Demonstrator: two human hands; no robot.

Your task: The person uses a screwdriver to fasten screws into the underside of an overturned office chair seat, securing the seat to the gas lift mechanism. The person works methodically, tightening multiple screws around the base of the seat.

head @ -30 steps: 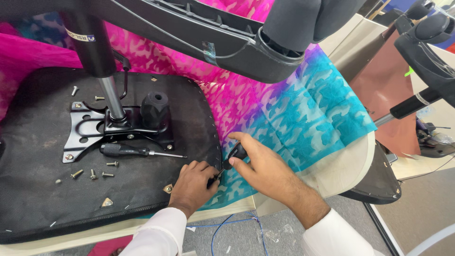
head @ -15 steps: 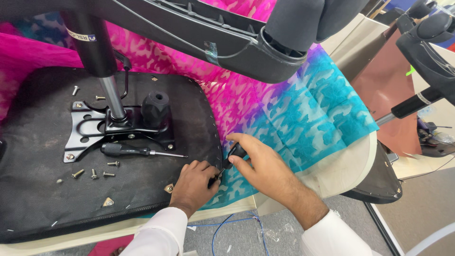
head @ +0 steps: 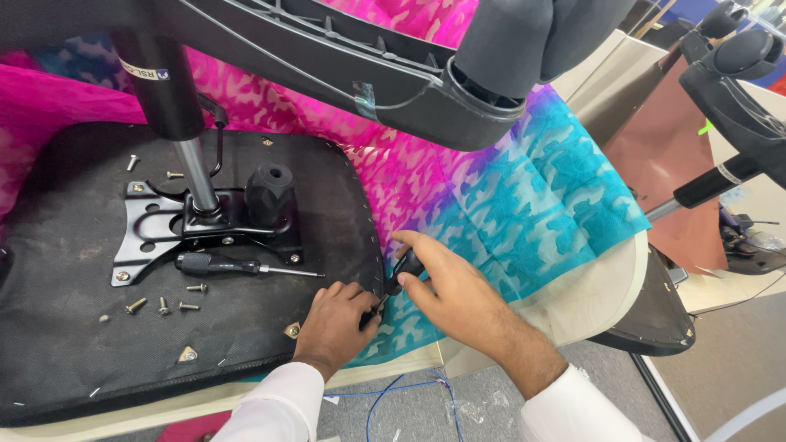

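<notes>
View from above of an upturned chair seat (head: 74, 344) lying on a desk (head: 585, 299) draped with a pink and blue cloth (head: 532, 213). The right hand (head: 446, 282) was closed around the black handle of a small tool (head: 403, 270), its tip directed at the seat's right edge. The left hand (head: 334, 326) rested on the seat at that same edge, fingers (head: 360, 304) curled and touching the spot beside the tool's tip; whether they pinched anything could not be told. A screwdriver (head: 233, 265) with a black handle lay on the seat just below the black metal plate (head: 155, 233), from which the chair column (head: 168, 90) rose, bearing a narrow white label strip near its top. Loose screws (head: 168, 305) lay scattered near the plate's lower left corner. A blue cable (head: 401, 393) hung below the desk's near edge.
</notes>
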